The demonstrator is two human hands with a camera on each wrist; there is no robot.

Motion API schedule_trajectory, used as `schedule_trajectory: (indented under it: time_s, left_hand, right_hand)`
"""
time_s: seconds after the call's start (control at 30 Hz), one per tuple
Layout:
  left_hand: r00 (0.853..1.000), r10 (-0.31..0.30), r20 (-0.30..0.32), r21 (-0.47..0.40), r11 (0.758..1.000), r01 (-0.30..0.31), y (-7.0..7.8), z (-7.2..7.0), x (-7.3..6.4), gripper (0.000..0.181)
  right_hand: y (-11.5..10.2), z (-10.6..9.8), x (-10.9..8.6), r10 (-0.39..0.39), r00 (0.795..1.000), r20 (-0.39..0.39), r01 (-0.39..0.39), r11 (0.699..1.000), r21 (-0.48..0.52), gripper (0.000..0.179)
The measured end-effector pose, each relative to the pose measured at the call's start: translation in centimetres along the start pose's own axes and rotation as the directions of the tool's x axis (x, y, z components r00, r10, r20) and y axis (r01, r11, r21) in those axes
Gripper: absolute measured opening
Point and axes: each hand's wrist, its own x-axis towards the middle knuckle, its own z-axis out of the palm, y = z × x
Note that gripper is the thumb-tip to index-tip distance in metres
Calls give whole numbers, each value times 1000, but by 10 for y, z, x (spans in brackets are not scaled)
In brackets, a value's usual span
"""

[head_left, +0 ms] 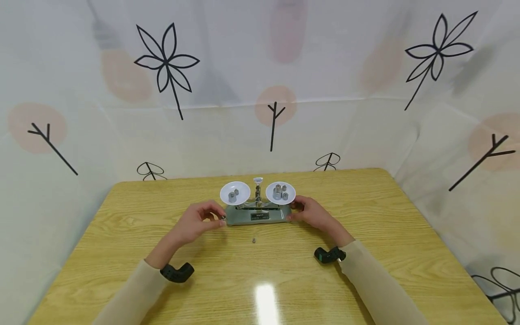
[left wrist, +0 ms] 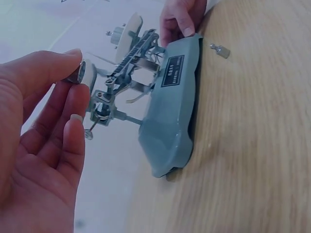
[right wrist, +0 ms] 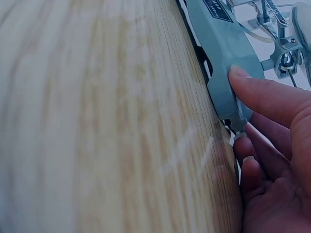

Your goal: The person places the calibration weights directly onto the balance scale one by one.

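Note:
A balance scale with a grey-green base stands near the back of the table. Thumb and fingertips of my left hand pinch a small metal weight beside the base's left end. At the other end, my right hand grips the base, thumb on its front face and fingers curled at its edge. Two metal weights sit on the white left pan. Several weights stand together on the right pan. One more small weight is on the table in front of the scale.
The wood-grain table reaches back to a white patterned cloth, which also hangs along both sides. A black device is strapped to each wrist, and a bright reflection lies on the tabletop near the front.

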Motion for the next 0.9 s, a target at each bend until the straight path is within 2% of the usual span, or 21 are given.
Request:
schedule_trajectory:
  time_s: [0.23,0.47,0.73,0.9]
  left_hand:
    - [999,21,-31,17,1000,-20,13,-11,4,14]
    - [1000,2,-22,44,999,-1,24,-19,10,15]
    - [999,9,-31,106,994,-5,29,-23,19,15]
    - [999,15,-39,184,983,-8,35,-23,26,14]
  right_hand:
    - [-1,0,0,-3,1000,2,3,1000,12,44]
    - [0,0,0,-6,1000,-3,6,1000,1,45]
    - [2,-1,-1,-20,1000,-8,20,1000,5,48]
    - [2,-1,0,-12,1000,-6,12,1000,-5,47]
